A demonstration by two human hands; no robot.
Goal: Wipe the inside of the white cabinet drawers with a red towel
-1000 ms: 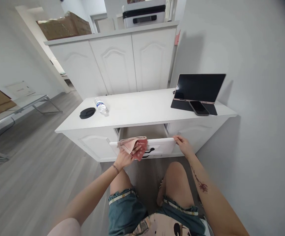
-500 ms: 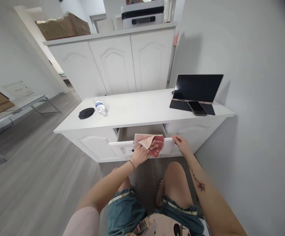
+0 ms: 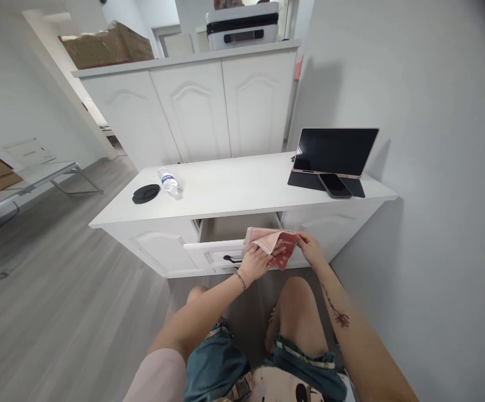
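Observation:
My left hand holds a pink cloth pressed on the top edge of a pulled-out white drawer front, at its right end. My right hand grips the drawer's right corner, right beside the cloth. The drawer belongs to a low white cabinet; its black handle shows left of my left hand. The inside of the drawer is mostly hidden.
On the cabinet top lie a water bottle, a black round lid, a tablet on a stand and a phone. A tall white cupboard stands behind. A wall runs close on the right. A glass table stands at left.
My left hand has slid the cloth rightward along the drawer's top edge, from its left end to next to my right hand. The right hand has stayed put.

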